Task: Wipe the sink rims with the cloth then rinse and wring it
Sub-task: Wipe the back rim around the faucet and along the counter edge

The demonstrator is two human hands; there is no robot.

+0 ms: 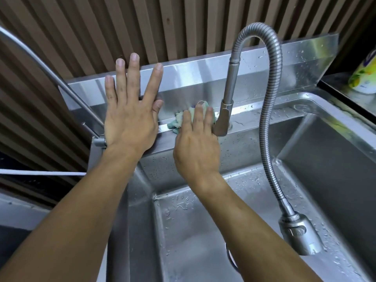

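Note:
A pale green and cream cloth (179,120) lies bunched on the back rim (254,113) of the steel sink, just left of the faucet base (223,123). My right hand (196,147) presses flat on the cloth, fingers covering most of it. My left hand (130,110) is spread flat against the steel backsplash (193,78) at the sink's back left corner, fingers apart, holding nothing. The wet basin (203,231) lies below both arms.
A flexible faucet hose (266,119) arcs over the basin and ends in a spray head (299,233) at the lower right. A yellow-green bottle (364,76) stands on the dark counter at far right. Brown slatted wall runs behind the sink. A thin metal rod (50,72) crosses at left.

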